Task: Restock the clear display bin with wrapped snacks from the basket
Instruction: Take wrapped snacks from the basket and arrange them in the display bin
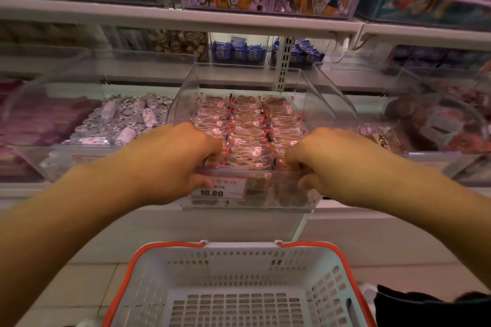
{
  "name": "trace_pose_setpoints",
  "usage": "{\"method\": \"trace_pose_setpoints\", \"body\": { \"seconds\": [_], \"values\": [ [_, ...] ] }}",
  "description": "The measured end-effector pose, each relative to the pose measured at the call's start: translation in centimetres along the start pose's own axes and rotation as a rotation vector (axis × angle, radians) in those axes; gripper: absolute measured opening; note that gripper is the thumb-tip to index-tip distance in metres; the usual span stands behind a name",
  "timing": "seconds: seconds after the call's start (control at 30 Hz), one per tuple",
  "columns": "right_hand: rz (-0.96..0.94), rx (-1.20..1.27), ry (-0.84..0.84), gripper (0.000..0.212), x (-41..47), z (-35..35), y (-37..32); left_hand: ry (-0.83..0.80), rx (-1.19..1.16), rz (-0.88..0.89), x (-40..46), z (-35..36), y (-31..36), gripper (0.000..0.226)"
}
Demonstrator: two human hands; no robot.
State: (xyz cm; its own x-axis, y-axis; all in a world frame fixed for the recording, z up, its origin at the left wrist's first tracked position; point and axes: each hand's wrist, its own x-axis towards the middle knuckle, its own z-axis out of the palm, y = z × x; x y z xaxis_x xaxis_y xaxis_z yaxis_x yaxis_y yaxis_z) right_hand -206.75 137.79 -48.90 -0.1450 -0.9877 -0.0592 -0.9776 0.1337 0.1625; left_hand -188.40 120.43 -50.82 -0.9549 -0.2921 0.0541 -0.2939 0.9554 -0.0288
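both bare forearms stretched forward, left hand [175, 159] and right hand [326, 159] knuckles up, fingers curled downward, thumbs tucked beneath

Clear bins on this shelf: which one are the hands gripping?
The middle clear bin, with the 10.80 tag and rows of pink wrapped snacks. Both hands grip its front wall; neighbouring bins go untouched.
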Motion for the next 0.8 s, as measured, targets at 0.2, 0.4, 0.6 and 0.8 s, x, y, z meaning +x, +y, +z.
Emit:
{"method": "trace_pose_setpoints", "body": {
  "seconds": [0.2,0.4,0.6,0.8],
  "values": [
    [0.096,0.064,0.158,0.013,1.5,1.0,1.9,0.152,-0.044,-0.056,1.1,0.3,-0.9,0.026],
    [0.126,0.086,0.282,0.012,3.8,4.0,2.5,0.21,-0.003,-0.178,3.6,2.2,-0.8,0.023],
    [0.146,0.129,0.363,0.016,4.4,5.2,3.4,0.243,0.003,-0.197,4.6,2.7,-0.7,0.022],
    [0.151,0.207,0.289,0.013,3.7,4.2,3.5,0.246,-0.007,-0.175,3.9,2.7,-0.2,0.025]
  ]
}}
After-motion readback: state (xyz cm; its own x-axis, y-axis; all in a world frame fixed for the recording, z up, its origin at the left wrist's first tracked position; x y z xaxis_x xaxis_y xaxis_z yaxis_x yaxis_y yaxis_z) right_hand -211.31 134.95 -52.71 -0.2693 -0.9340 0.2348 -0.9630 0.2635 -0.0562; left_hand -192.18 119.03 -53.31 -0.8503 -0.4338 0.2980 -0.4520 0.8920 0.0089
